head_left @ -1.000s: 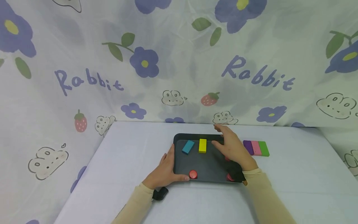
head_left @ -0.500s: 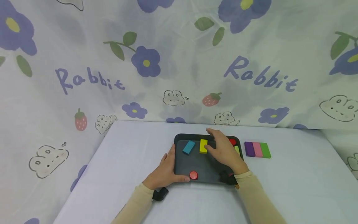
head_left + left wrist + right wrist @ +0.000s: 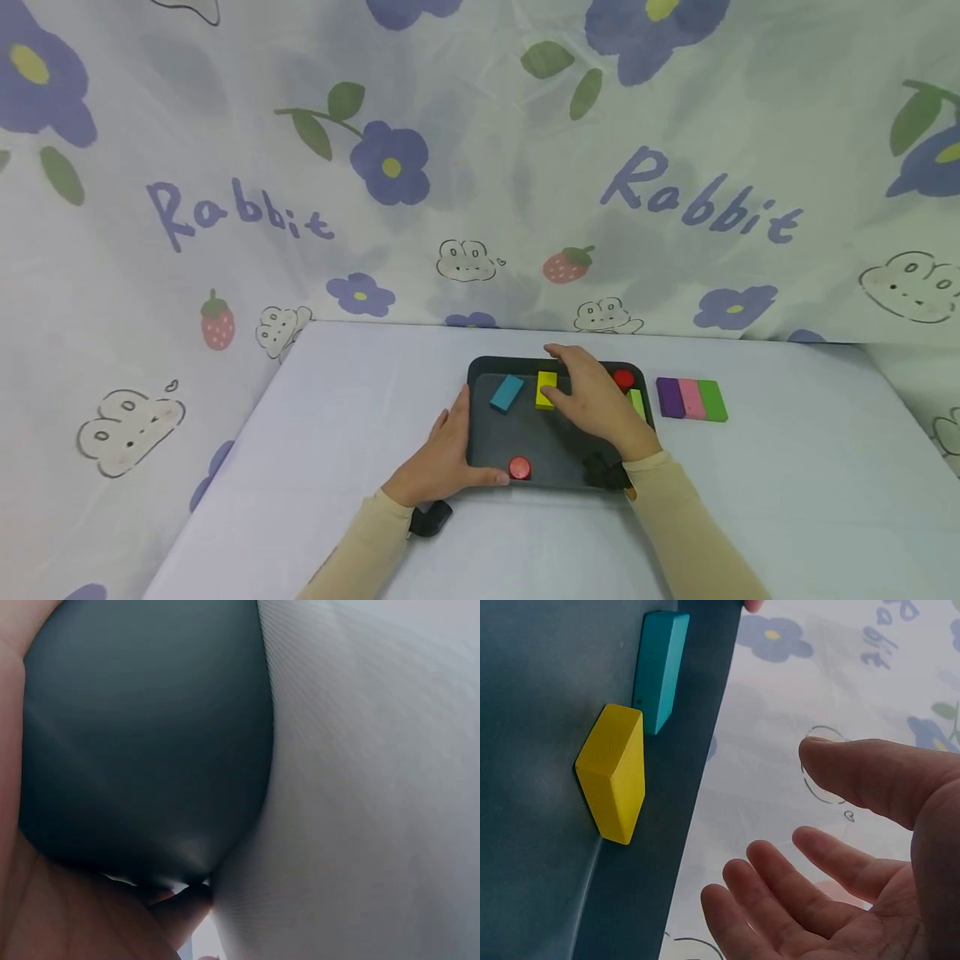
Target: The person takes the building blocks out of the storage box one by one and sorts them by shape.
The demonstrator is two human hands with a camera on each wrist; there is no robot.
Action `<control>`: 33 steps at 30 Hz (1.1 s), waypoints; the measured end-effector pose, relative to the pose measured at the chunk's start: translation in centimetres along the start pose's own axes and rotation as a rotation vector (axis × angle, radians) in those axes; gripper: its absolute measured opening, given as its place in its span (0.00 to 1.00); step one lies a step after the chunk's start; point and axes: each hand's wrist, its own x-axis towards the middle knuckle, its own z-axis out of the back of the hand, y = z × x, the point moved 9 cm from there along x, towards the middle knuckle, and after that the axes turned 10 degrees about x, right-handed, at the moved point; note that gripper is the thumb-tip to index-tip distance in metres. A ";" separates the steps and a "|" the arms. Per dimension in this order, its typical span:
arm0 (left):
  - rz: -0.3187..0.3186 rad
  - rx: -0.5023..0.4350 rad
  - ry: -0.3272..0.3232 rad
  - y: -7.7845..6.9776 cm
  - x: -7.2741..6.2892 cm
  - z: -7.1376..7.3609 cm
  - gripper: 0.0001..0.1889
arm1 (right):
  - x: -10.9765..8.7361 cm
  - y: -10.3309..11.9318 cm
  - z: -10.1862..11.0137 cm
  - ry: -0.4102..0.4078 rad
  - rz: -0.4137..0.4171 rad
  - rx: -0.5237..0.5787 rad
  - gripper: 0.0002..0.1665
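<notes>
A dark tray lies on the white table. My left hand rests against its front left corner, fingers stretched along the left side and thumb along the front. My right hand hovers over the tray, thumb and fingers spread on either side of a yellow block in the head view. The right wrist view shows a gap between that hand and the yellow block. Left of the yellow block, a blue block lies slanted in the tray. A red round piece sits near my left thumb.
Another red round piece and a yellow-green block lie at the tray's right side, partly behind my right hand. Right of the tray, purple, pink and green blocks stand side by side. A patterned curtain hangs behind.
My right hand has moved left across the tray to the yellow block, uncovering the red piece and yellow-green block at the right. My left hand has stayed at the tray's corner.
</notes>
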 end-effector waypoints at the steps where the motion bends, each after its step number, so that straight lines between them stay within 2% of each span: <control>1: -0.002 -0.001 0.000 0.0 0.0 0.0 0.73 | 0.1 0.0 0.0 0.006 0.002 -0.003 0.37; 13: 0.006 -0.011 0.008 -0.1 -0.2 -0.2 0.73 | 0.6 -1.8 -1.4 0.124 -0.070 -0.008 0.35; 23: 0.003 -0.012 0.024 0.0 -0.2 -0.1 0.73 | 0.7 -2.2 -2.3 0.183 -0.105 -0.040 0.35; 33: 0.008 -0.004 0.020 0.0 -0.1 -0.1 0.73 | 0.7 -2.6 -3.1 0.205 -0.125 -0.090 0.36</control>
